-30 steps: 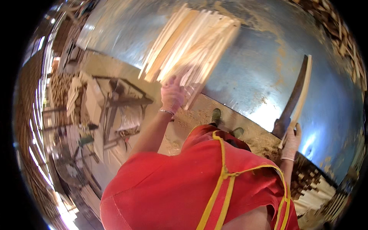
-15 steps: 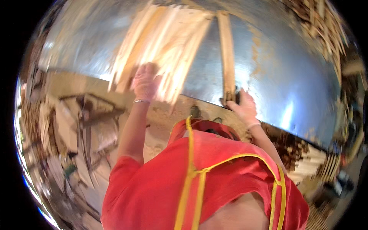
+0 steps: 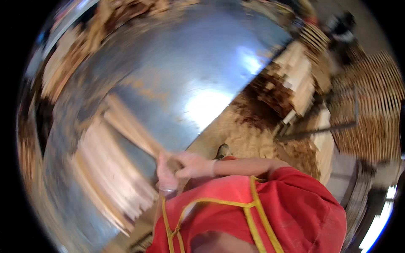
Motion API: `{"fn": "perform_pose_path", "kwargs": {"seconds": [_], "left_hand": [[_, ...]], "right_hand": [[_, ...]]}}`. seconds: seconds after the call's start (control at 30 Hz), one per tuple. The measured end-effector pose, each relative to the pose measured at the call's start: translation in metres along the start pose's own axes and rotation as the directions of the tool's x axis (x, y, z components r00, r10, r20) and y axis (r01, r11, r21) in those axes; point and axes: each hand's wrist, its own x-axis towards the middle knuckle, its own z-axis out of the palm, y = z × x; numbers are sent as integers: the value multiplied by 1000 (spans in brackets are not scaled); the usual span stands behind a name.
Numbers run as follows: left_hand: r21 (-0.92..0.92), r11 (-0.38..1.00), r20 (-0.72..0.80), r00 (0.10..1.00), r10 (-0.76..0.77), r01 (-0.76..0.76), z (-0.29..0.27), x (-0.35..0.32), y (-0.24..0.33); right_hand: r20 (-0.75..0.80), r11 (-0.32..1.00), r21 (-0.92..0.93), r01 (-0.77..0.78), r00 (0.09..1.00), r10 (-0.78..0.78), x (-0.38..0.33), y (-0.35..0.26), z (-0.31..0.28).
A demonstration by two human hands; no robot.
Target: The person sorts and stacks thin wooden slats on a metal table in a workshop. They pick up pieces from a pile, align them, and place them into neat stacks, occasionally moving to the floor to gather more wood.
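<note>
My left hand, with a band at the wrist, closes around the near end of a pair of long narrow wooden strips. Right against it, my right hand curls over the same end; motion blur hides its exact grip. These strips slant away over the blue-grey metal table, their far ends beside a row of boards. That row of pale wooden boards lies side by side on my left, its near ends uneven at the table's edge.
Wood scraps are heaped beyond the table's far left edge. Right of the table stand stacked pale boards and a large pile of slats, with a dark metal bar before them. Sawdust covers the floor; my shoe shows below.
My view and body have turned to the right. My left hand has left the row of boards and joined my right hand at the strips' near end. The dark object by my right hand no longer shows.
</note>
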Motion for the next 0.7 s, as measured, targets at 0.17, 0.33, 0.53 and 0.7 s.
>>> {"fn": "perform_pose_path", "kwargs": {"seconds": [0.17, 0.33, 0.53, 0.7], "left_hand": [[438, 898, -17, 999, 48, -36, -36, -24, 1], [510, 855, 23, 996, 88, -88, 31, 19, 9], [666, 742, 153, 962, -225, 68, 87, 6, -52], [475, 842, 163, 914, -371, 256, 148, 38, -95]], "right_hand": [[87, 974, 52, 220, 971, -223, -13, 9, 7], [-211, 998, -14, -66, 976, 61, -31, 35, -45], [-337, 999, 4, -46, 940, 45, -132, 117, -125], [-345, 972, 229, -59, 929, 137, -183, 141, -182]]}}
